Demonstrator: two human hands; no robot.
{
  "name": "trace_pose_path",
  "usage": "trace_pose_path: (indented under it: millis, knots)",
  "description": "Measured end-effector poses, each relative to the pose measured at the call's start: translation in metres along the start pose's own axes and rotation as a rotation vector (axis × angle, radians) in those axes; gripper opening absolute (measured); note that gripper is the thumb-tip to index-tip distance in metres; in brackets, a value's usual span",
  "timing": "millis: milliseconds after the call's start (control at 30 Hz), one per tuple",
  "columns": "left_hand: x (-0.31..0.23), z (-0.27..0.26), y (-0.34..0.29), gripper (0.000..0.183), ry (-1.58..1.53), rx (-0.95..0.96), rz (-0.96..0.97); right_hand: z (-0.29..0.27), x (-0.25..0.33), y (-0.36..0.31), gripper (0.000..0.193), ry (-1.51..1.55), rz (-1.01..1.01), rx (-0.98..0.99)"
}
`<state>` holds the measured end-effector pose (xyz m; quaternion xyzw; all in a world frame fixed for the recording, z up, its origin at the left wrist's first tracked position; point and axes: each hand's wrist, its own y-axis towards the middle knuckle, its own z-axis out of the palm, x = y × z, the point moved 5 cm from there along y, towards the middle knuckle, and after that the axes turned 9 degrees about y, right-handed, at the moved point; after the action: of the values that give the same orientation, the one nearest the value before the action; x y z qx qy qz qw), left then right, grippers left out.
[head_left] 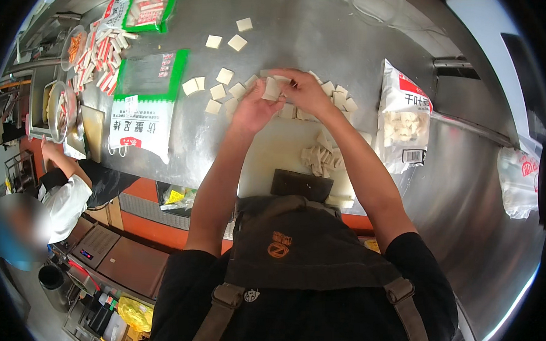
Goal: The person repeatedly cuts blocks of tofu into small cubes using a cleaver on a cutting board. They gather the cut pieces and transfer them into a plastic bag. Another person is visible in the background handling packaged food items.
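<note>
My left hand (257, 109) is closed around some pale square tofu slices (272, 89), held over the steel table. My right hand (305, 94) meets it from the right, its fingers bent against the same slices; part of its grip is hidden. Loose tofu slices (218, 92) lie flat to the left of my hands, and others cluster (339, 99) to the right. Below my hands is a pale cutting board (258, 151), bearing a heap of tofu pieces (322, 155). A dark, flat rectangular blade (301, 184) rests at the board's near side.
A green-and-white bag (143, 104) lies left, near a pile of red-and-white crab sticks (104, 56) and another crab stick bag (151, 5). At right are a bag of pale pieces (404, 121) and a white plastic bag (518, 181). A co-worker (64, 204) stands at far left, beside bowls.
</note>
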<state>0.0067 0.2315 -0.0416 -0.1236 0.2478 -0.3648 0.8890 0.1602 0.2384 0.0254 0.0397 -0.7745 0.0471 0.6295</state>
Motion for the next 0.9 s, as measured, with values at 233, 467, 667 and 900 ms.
trace_pose_path:
  millis: [233, 467, 667, 900]
  knots:
    - [0.003, 0.043, -0.031, 0.050, 0.447, -0.100, -0.015, 0.005, 0.015, -0.030, 0.048, -0.298, 0.075, 0.110]
    - [0.014, 0.039, -0.040, 0.048, 0.549, -0.189, -0.013, 0.012, 0.023, -0.044, 0.055, -0.600, 0.145, 0.291]
    - [0.024, 0.035, -0.036, 0.043, 0.519, -0.169, 0.016, 0.009, 0.038, -0.045, 0.052, -0.576, 0.251, 0.313]
    - [0.035, 0.041, -0.027, 0.038, 0.387, -0.133, -0.015, -0.002, 0.024, -0.049, 0.053, -0.485, 0.290, 0.254]
